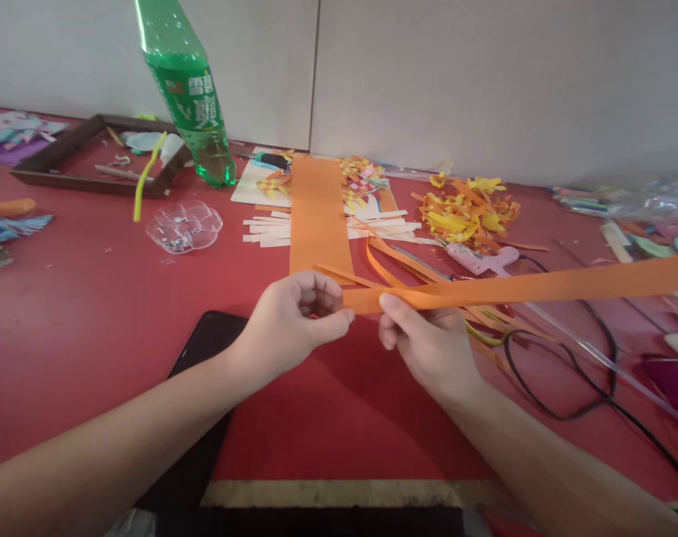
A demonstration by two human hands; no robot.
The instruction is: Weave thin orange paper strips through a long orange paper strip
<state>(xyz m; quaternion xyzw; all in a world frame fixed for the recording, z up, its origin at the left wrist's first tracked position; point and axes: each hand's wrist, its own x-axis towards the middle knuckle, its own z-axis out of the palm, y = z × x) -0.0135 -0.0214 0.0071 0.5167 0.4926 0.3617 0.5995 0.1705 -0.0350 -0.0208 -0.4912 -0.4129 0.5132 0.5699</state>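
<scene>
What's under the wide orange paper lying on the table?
White strips poke out on both sides of the orange paper, and little colored scraps show beside its far end. The paper covers the middle, so I can't see what's right underneath.

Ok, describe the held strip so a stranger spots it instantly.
Over the red table, find the left hand and right hand, close together. The orange strip runs from them to the picture's right edge. It is narrower than the orange sheet behind, and it alone is held.

Forearms [165, 403] converge beyond near edge of tabletop [361, 440]; left hand [299, 317] curled, thumb below index; right hand [428, 343] pinching, thumb uppermost.
</scene>
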